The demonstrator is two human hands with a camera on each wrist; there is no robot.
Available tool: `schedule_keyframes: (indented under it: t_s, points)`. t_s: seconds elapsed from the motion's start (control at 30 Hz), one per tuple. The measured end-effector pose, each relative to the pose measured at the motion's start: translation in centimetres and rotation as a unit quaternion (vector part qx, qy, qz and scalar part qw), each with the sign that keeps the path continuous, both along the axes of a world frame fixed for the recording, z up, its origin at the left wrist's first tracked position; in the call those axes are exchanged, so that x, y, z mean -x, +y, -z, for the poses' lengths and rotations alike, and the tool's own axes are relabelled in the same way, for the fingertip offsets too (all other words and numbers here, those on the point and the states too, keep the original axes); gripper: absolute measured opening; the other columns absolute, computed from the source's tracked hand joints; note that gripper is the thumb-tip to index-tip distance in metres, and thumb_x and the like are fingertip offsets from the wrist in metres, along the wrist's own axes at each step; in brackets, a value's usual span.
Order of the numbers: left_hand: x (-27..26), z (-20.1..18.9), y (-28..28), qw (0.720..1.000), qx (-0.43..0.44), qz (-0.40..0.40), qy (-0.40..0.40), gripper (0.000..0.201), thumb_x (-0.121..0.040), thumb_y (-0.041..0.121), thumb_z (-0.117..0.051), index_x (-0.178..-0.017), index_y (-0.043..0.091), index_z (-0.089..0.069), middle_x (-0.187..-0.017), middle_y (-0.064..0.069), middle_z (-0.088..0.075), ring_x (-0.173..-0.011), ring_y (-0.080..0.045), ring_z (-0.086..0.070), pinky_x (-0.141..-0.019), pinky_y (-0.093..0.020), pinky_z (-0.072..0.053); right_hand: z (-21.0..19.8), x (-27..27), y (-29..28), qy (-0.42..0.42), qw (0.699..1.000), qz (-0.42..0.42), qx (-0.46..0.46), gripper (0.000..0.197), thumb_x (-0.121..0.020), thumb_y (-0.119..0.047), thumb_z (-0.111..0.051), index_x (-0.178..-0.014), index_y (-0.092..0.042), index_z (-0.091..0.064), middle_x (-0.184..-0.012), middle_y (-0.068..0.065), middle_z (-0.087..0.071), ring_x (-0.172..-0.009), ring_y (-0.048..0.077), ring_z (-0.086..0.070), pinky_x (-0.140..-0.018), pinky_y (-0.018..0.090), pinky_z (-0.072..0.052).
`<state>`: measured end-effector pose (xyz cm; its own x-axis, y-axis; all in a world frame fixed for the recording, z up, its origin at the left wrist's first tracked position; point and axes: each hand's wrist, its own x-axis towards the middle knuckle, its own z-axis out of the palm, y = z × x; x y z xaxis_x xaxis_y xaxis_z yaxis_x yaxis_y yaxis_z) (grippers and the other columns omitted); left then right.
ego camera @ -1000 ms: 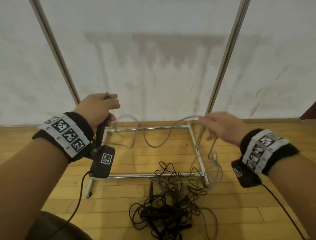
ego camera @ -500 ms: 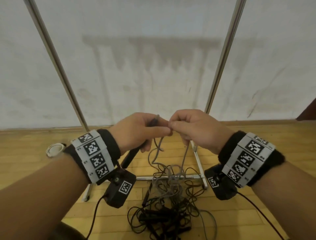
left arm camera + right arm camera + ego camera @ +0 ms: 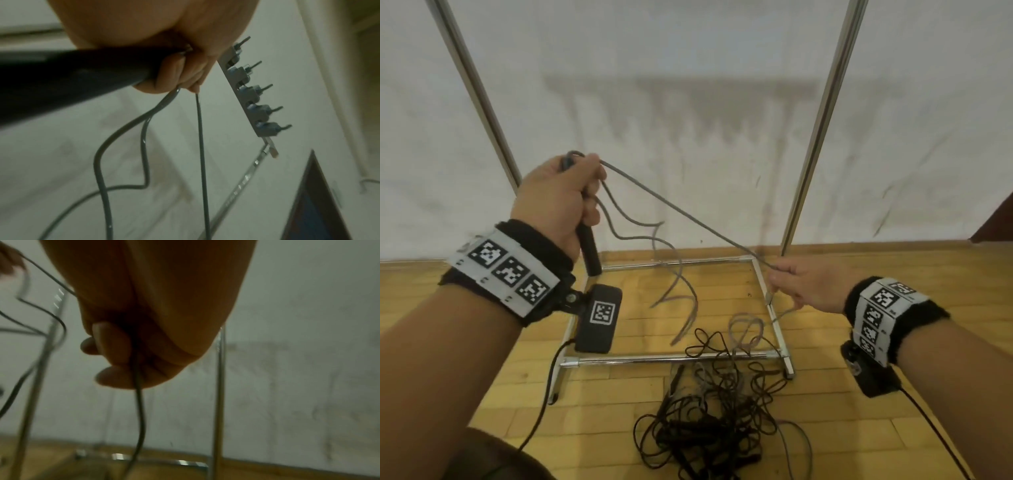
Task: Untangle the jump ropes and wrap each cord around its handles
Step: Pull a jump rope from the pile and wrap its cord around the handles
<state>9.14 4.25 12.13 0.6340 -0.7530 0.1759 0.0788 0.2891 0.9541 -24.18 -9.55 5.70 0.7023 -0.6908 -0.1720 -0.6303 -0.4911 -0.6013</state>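
Note:
My left hand [image 3: 565, 198] grips a black rope handle [image 3: 589, 247] upright at chest height, with loops of grey cord [image 3: 640, 226] pressed against it under the fingers [image 3: 174, 69]. A taut stretch of that grey cord [image 3: 688, 219] runs down and right to my right hand [image 3: 796, 287], whose fingers [image 3: 115, 344] are curled round the cord [image 3: 139, 404]. Below that hand the grey cord drops into a tangle of black ropes [image 3: 719, 421] on the wooden floor, where another black handle [image 3: 674, 380] lies.
A chrome rack frame [image 3: 671, 359] stands on the floor under my hands, with two upright poles [image 3: 822, 116] against a white wall. A grey hook rail [image 3: 248, 95] shows in the left wrist view. Camera cables hang from both wrists.
My hands were together at the handle's top half a second ago. Now the left has risen with the handle and the right has pulled down and right, drawing the grey cord taut.

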Motion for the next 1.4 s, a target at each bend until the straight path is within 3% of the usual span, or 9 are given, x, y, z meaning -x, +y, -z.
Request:
schedule_keyframes:
  t_s: [0.13, 0.23, 0.33, 0.47, 0.63, 0.83, 0.97, 1.23, 1.4]
  points:
    - [-1.5, 0.6, 0.3, 0.997, -0.028, -0.070, -0.014, 0.020, -0.097, 0.030, -0.070, -0.079, 0.021, -0.073, -0.069, 0.005, -0.061, -0.047, -0.008, -0.041, -0.042, -0.021, -0.037, 2.8, 2.7, -1.9, 0.134, 0.990, 0.031, 0.033, 0.039, -0.108, -0.041, -0.038, -0.083, -0.023, -0.062, -0.055, -0.008, -0.057, -0.046, 0.000, -0.051, -0.053, 0.015, -0.041]
    - [-2.4, 1.6, 0.6, 0.991, -0.102, -0.067, -0.056, 0.021, -0.095, 0.036, -0.071, -0.103, 0.018, -0.076, -0.089, 0.002, -0.080, -0.047, -0.008, -0.050, -0.043, -0.023, -0.044, 2.7, 2.9, -2.1, 0.185, 0.981, 0.039, 0.032, 0.037, -0.108, -0.040, -0.039, -0.086, -0.022, -0.063, -0.054, -0.008, -0.059, -0.049, 0.003, -0.059, -0.054, 0.017, -0.043]
    - [-1.8, 2.9, 0.6, 0.973, -0.171, -0.044, -0.148, 0.024, -0.090, 0.040, -0.074, -0.112, 0.032, -0.079, -0.098, 0.001, -0.081, -0.051, -0.011, -0.058, -0.051, -0.030, -0.050, 0.5, 0.9, -1.2, 0.106, 0.993, 0.039, 0.024, 0.029, -0.104, -0.042, -0.048, -0.086, -0.026, -0.066, -0.068, -0.005, -0.061, -0.055, 0.010, -0.066, -0.060, 0.030, -0.047]
    - [2.2, 3.9, 0.1, 0.956, -0.169, 0.094, -0.220, 0.023, -0.099, 0.033, -0.070, -0.117, 0.045, -0.078, -0.067, 0.009, -0.072, -0.052, -0.014, -0.060, -0.053, -0.030, -0.051, -3.1, -2.7, 2.3, -0.048, 0.998, -0.002, -0.043, 0.017, -0.099, -0.027, -0.059, -0.087, -0.020, -0.068, -0.055, -0.009, -0.050, -0.051, 0.019, -0.054, -0.057, 0.036, -0.045]
    - [6.6, 3.4, -0.2, 0.939, -0.147, 0.150, -0.271, 0.032, -0.100, 0.033, -0.065, -0.129, 0.042, -0.071, -0.057, 0.012, -0.067, -0.047, -0.009, -0.061, -0.049, -0.022, -0.050, -5.9, -4.9, 5.0, -0.146, 0.978, -0.010, -0.145, 0.024, -0.102, -0.011, -0.047, -0.087, -0.011, -0.066, -0.056, -0.003, -0.038, -0.046, 0.012, -0.031, -0.045, 0.027, -0.025]
    - [6.8, 2.9, 0.2, 0.946, -0.136, 0.231, -0.184, 0.030, -0.089, 0.046, -0.068, -0.115, 0.035, -0.079, -0.097, -0.013, -0.080, -0.044, -0.017, -0.051, -0.049, -0.026, -0.044, -5.8, -4.8, 4.7, -0.071, 0.996, 0.015, -0.046, 0.023, -0.101, -0.020, -0.051, -0.089, -0.014, -0.070, -0.055, -0.009, -0.045, -0.045, 0.008, -0.038, -0.046, 0.023, -0.031]
    - [7.7, 3.5, 0.2, 0.904, -0.161, 0.292, -0.267, 0.035, -0.078, 0.063, -0.072, -0.099, 0.035, -0.080, -0.063, -0.001, -0.070, -0.043, -0.013, -0.052, -0.045, -0.023, -0.042, -5.5, -5.3, 4.8, -0.054, 0.998, -0.028, -0.012, 0.017, -0.095, -0.025, -0.061, -0.086, -0.017, -0.073, -0.049, -0.013, -0.046, -0.045, 0.003, -0.042, -0.045, 0.017, -0.034]
    - [2.5, 1.8, -1.4, 0.982, -0.089, 0.082, -0.144, 0.021, -0.088, 0.041, -0.070, -0.071, 0.029, -0.076, -0.067, 0.005, -0.054, -0.045, -0.008, -0.036, -0.041, -0.022, -0.032, -3.0, -2.6, 1.5, -0.118, 0.990, 0.002, -0.072, 0.034, -0.106, -0.031, -0.050, -0.085, -0.009, -0.065, -0.052, -0.005, -0.040, -0.045, 0.013, -0.034, -0.043, 0.024, -0.030]
    - [-1.8, 1.8, -1.0, 0.995, -0.070, -0.034, -0.066, 0.027, -0.098, 0.031, -0.067, -0.072, 0.023, -0.074, -0.066, 0.004, -0.055, -0.047, -0.007, -0.039, -0.041, -0.021, -0.034, 1.1, 1.4, -1.2, 0.060, 0.998, 0.015, -0.020, 0.041, -0.107, -0.044, -0.040, -0.088, -0.015, -0.062, -0.052, -0.007, -0.052, -0.046, 0.011, -0.047, -0.062, 0.036, -0.048]
